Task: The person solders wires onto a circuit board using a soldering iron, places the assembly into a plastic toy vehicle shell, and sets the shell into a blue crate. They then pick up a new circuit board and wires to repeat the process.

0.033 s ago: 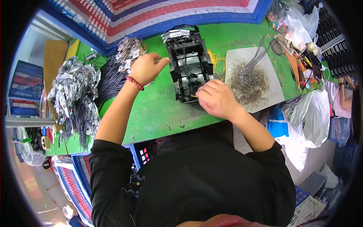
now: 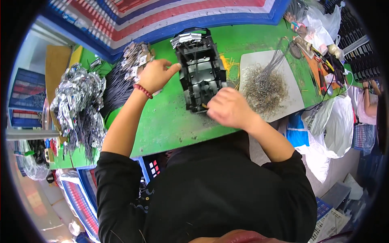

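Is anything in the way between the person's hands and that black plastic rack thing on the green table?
Nothing visible is. The left hand touches the black plastic rack at its left side, and the right hand rests against its near end on the green table.

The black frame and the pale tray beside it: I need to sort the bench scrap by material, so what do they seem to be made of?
The black frame looks like moulded plastic: matt, with thin ribs and open cells. The left hand touches its side and the right hand is at its near end. The pale tray looks like dull grey-white plastic or card; which one is unclear. The tangle on it looks like fine wire offcuts.
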Demonstrator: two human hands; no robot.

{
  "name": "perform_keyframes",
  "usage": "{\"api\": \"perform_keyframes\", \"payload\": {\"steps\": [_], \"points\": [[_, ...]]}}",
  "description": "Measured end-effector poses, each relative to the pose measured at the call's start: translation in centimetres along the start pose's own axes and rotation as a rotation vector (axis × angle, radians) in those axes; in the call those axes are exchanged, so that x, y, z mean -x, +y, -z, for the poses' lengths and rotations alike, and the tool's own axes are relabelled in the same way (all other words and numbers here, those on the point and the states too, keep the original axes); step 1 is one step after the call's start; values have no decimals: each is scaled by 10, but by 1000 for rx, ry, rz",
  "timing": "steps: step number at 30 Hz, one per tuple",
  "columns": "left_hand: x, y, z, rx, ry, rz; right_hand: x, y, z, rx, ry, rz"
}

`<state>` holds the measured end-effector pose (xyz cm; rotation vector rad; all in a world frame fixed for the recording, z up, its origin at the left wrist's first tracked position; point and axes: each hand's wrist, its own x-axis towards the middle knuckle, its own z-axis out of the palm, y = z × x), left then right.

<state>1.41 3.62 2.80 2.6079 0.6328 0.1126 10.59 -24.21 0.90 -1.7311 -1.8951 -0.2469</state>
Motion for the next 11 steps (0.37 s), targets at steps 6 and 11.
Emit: {"api": "perform_keyframes", "payload": {"steps": [6,11], "points": [[-47,21,-7,176,-376,176,-9,20,-9,-163,-152,106],[-39,0,-40,83,24,-99,-15,37,-13,-294,-126,62]]}}
